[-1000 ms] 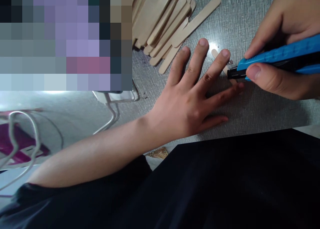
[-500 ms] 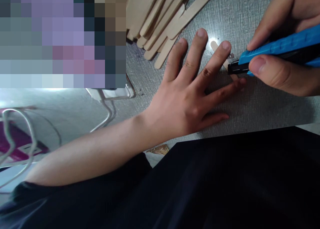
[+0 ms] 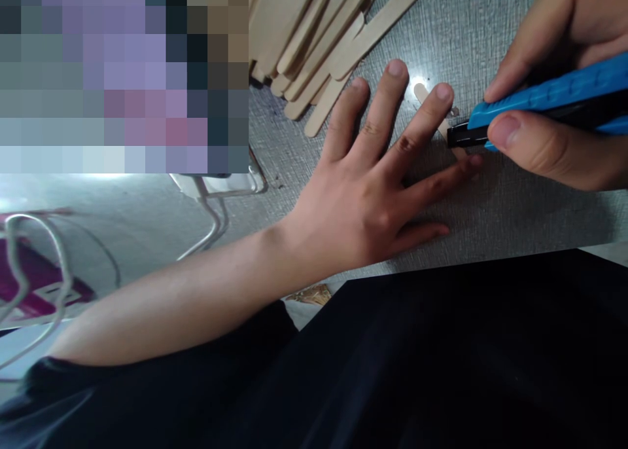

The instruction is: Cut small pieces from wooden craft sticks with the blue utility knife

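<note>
a grey desk (image 3: 540,216) forms the background. one wooden stick (image 3: 420,93) lies inward of its near edge, partly beneath the left hand (image 3: 366,203), fingers spread flat. the right hand (image 3: 564,149) grasps a blue cutter (image 3: 564,94), black tip at the stick. little has changed since a second ago; the stick seems steady. piled sticks (image 3: 314,40) lie beyond.

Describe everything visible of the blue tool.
The blue tool looks plastic: a ridged blue casing along a black core, ending in a glossy black tip. The right hand grips it, tip toward picture left, over a wooden stick. Whether they touch is unclear; its far end leaves the picture.
</note>
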### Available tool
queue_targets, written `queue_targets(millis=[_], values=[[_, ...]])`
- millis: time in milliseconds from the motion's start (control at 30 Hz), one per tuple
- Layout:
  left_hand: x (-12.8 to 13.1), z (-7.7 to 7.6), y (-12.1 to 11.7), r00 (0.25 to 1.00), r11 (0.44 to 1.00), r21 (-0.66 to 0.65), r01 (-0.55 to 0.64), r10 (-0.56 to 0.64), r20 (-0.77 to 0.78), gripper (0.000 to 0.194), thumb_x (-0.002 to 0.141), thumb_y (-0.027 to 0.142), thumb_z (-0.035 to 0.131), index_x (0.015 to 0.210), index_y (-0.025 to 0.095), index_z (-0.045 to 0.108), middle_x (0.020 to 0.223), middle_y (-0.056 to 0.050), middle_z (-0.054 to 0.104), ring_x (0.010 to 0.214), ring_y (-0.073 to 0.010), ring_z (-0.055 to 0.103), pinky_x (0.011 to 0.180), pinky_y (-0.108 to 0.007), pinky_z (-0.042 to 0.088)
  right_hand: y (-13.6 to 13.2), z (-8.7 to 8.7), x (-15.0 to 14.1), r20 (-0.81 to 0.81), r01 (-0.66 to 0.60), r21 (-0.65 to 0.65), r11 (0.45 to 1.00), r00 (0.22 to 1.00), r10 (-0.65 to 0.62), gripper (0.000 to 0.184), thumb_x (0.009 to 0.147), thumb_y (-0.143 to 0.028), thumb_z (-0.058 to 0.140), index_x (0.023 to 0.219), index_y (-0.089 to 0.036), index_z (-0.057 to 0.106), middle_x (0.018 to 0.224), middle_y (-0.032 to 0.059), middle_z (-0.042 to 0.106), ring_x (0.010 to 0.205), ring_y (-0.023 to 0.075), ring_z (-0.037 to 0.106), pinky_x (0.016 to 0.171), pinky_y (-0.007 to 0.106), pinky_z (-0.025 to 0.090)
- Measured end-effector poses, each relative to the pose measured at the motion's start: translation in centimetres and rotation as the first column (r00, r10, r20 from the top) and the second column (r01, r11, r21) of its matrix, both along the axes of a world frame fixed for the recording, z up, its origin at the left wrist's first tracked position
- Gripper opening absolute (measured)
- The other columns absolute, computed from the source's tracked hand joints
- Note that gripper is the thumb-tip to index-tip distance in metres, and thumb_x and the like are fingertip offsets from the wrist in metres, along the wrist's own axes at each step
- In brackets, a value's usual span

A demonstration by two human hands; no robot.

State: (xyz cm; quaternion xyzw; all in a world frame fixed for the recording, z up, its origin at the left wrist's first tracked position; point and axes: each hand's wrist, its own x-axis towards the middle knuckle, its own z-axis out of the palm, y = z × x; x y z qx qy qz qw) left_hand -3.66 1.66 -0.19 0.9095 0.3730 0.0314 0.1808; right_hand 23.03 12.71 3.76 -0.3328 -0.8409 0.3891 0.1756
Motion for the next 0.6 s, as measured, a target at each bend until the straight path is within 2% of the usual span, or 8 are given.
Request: queue_targets(millis=[167, 233, 333, 467, 500, 533, 600], values=[[0.03, -0.08, 0.04, 0.999, 0.998, 0.055, 0.035, -0.035, 0.009, 0.083, 0.111, 0.067, 0.048, 0.181, 0.036, 0.017, 0.188, -0.011, 0.006, 0.172, -0.0556, 0.008, 0.133, -0.082, 0.015, -0.15, 0.1, -0.16, 0.023, 0.024, -0.003, 1.0, 0.999, -0.024, 0.042, 0.092, -0.056, 0.067, 0.094, -0.018, 0.086, 0.079, -0.0097, 0.071, 0.092, 0.0092, 0.074, 0.066, -0.004, 0.038], [0.05, -0.07, 0.04, 0.999, 0.997, 0.061, 0.046, -0.047, 0.016, 0.084, 0.11, 0.067, 0.05, 0.18, 0.033, 0.018, 0.188, -0.013, 0.005, 0.171, -0.0569, 0.009, 0.131, -0.083, 0.017, -0.15, 0.25, -0.15, 0.035, 0.015, 0.001, 1.0, 0.999, -0.015, 0.04, 0.092, -0.053, 0.068, 0.094, -0.018, 0.086, 0.079, -0.0098, 0.071, 0.087, 0.0075, 0.072, 0.062, -0.005, 0.035], [0.01, -0.06, 0.0, 0.999, 0.998, 0.051, 0.044, -0.044, 0.005, 0.087, 0.109, 0.068, 0.051, 0.181, 0.035, 0.014, 0.189, -0.011, 0.0, 0.172, -0.0556, 0.005, 0.133, -0.083, 0.014, -0.07, 0.42, -0.1, 0.049, -0.026, 0.001, 1.0, 0.998, 0.026, 0.036, 0.092, -0.053, 0.069, 0.086, -0.021, 0.086, 0.069, -0.0105, 0.064, 0.073, 0.0038, 0.064, 0.055, -0.004, 0.03], [-0.12, -0.18, 0.01, 0.999, 0.997, 0.058, 0.053, -0.053, -0.001, 0.087, 0.11, 0.066, 0.052, 0.181, 0.034, 0.013, 0.189, -0.011, -0.004, 0.172, -0.0557, 0.003, 0.133, -0.082, 0.013, 0.13, 0.2, 0.18, 0.079, -0.062, 0.033, 0.998, 0.995, 0.059, 0.043, 0.096, -0.059, 0.063, 0.083, -0.023, 0.081, 0.07, -0.009, 0.059, 0.073, 0.0058, 0.061, 0.046, 0.006, 0.03], [-0.13, -0.22, 0.01, 0.998, 0.997, 0.062, 0.056, -0.057, 0.009, 0.086, 0.11, 0.064, 0.052, 0.181, 0.033, 0.015, 0.189, -0.011, -0.005, 0.172, -0.0563, 0.004, 0.132, -0.083, 0.014, 0.22, 0.08, 0.3, 0.101, -0.059, 0.042, 0.997, 0.993, 0.054, 0.046, 0.098, -0.062, 0.058, 0.085, -0.023, 0.08, 0.074, -0.0081, 0.058, 0.073, 0.0068, 0.058, 0.043, 0.01, 0.028], [-0.14, -0.25, 0.02, 0.998, 0.996, 0.066, 0.056, -0.058, 0.019, 0.086, 0.11, 0.063, 0.053, 0.181, 0.032, 0.016, 0.189, -0.011, -0.005, 0.172, -0.0569, 0.006, 0.132, -0.083, 0.015, 0.32, -0.04, 0.42, 0.151, -0.1, 0.054, 0.994, 0.984, 0.091, 0.049, 0.1, -0.066, 0.053, 0.096, -0.024, 0.079, 0.083, -0.0075, 0.061, 0.075, 0.0079, 0.057, 0.041, 0.013, 0.027], [-0.12, -0.27, 0.02, 0.998, 0.996, 0.069, 0.052, -0.054, 0.024, 0.087, 0.11, 0.063, 0.055, 0.181, 0.032, 0.016, 0.189, -0.011, -0.004, 0.172, -0.0572, 0.007, 0.132, -0.083, 0.015, 0.51, -0.19, 0.61, 0.2, -0.188, 0.041, 0.981, 0.964, 0.176, 0.053, 0.102, -0.068, 0.049, 0.102, -0.025, 0.078, 0.084, -0.0061, 0.061, 0.074, 0.0091, 0.056, 0.039, 0.016, 0.025]])
